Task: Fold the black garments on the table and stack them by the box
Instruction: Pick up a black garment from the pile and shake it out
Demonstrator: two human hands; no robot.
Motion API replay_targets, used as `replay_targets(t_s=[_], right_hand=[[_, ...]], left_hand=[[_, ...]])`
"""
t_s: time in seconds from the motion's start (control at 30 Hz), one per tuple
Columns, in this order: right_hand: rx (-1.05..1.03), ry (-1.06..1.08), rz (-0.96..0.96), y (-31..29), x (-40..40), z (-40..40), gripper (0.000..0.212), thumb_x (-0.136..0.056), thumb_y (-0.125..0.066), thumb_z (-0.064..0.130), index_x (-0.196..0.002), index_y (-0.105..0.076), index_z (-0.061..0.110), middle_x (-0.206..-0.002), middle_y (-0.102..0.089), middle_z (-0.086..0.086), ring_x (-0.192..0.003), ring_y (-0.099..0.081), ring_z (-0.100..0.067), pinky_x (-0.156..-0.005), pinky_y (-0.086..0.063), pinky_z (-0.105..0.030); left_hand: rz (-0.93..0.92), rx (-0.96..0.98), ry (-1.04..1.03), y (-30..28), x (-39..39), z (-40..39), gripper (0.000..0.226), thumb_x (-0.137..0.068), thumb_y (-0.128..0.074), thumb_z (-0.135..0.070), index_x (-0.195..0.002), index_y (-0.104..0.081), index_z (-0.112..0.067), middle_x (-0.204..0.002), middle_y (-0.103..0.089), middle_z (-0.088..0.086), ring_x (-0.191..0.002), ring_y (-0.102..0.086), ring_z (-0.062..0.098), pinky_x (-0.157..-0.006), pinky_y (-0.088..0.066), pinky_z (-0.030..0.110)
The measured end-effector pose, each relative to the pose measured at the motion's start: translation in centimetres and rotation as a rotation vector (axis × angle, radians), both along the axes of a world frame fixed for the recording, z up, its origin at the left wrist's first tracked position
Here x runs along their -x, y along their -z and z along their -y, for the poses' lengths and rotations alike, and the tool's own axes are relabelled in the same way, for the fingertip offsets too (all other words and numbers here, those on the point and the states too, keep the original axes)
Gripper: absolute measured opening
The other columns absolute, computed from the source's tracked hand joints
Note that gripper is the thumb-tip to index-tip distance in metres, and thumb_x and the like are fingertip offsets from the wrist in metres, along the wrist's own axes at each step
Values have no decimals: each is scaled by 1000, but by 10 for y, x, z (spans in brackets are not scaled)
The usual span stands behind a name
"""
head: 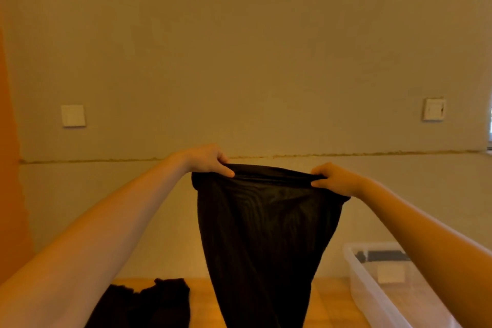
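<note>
Both arms up, black garment held in the air in front of the wall. Left hand pinching top edge at its left end, thumb in front, fingers curled over the back. Right hand pinching same edge at right end, thumb and fingers closed on the fabric. Edge stretched between the two, rest hanging down, narrowing, running out the bottom of view over the wooden table. Second black garment lying crumpled on table, lower left. Clear plastic box on table at right, something dark inside at far end. Two white wall plates behind.
</note>
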State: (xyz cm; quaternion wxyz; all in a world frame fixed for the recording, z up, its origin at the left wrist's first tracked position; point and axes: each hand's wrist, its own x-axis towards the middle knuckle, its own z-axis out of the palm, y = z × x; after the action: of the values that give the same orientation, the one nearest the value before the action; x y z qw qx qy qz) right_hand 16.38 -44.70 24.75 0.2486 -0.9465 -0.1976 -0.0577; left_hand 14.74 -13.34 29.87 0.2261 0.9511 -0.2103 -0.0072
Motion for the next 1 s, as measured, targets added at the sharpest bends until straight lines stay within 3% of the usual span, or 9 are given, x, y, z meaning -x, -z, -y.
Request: replay_targets(t_s=[0.13,0.3,0.37,0.5,0.6,0.7,0.83,0.93,1.0], right_hand=[[-117,67,-6,-13,11,17,17,-92,-55,17,-77,-61,14,-77,-61,0,-71,-58,-13,-62,-42,-22],[-512,65,-28,-32,17,21,21,-93,-53,22,-97,-65,6,-91,-66,-8,-85,-63,-23,-72,-51,-30],[-647,67,-14,-43,16,21,21,-97,-45,25,-96,-62,12,-92,-64,-5,-84,-61,-19,-71,-50,-30],[-730,79,39,-52,9,22,16,-97,-45,17,-95,-60,11,-88,-62,-4,-79,-58,-16,-65,-49,-28],[-768,83,71,-53,3,16,18,-97,-46,13,-86,-60,15,-84,-61,-2,-75,-58,-14,-58,-51,-24],[-808,71,83,-56,-3,10,19,-97,-45,13,-85,-60,16,-84,-60,-2,-76,-57,-15,-60,-52,-26],[-767,111,124,-74,-7,9,15,-96,-47,11,-101,-59,5,-82,-59,-3,-78,-56,-20,-64,-51,-31],[-913,138,295,-109,-7,12,24,-96,-46,8,-115,-58,-2,-89,-59,-6,-85,-55,-23,-78,-44,-36],[-894,138,323,-125,-6,13,26,-96,-46,7,-117,-57,-4,-99,-57,-9,-90,-52,-24,-80,-43,-35]], left_hand=[[-8,34,-110,6,4,-37,26,-95,-53,-21,-74,-68,-25,-81,-65,-5,-86,-60,15,-88,-42,34],[90,479,-239,22,10,-48,24,-98,-47,-23,-80,-60,-14,-76,-60,3,-69,-58,15,-56,-43,21],[108,557,-224,23,15,-54,19,-94,-55,-23,-82,-65,-13,-74,-64,2,-68,-61,15,-56,-45,22],[-17,313,-200,12,29,-78,12,-88,-63,-19,-80,-71,-22,-62,-68,-12,-60,-65,2,-56,-47,16],[-82,233,-235,2,30,-95,11,-89,-62,-23,-88,-73,-22,-83,-73,-2,-81,-68,16,-75,-53,30],[37,105,-293,0,20,-107,22,-94,-54,-23,-94,-70,-9,-88,-69,8,-84,-64,22,-76,-49,34],[278,-106,-378,-26,7,-106,33,-95,-52,-26,-67,-54,-8,-64,-48,4,-61,-46,18,-54,-30,22],[612,21,-436,-75,-1,-99,31,-91,-59,-21,-62,-54,-11,-63,-49,4,-61,-47,19,-55,-31,30],[701,69,-446,-95,-7,-95,22,-91,-59,-14,-71,-61,-8,-68,-54,4,-69,-50,21,-59,-33,32]])
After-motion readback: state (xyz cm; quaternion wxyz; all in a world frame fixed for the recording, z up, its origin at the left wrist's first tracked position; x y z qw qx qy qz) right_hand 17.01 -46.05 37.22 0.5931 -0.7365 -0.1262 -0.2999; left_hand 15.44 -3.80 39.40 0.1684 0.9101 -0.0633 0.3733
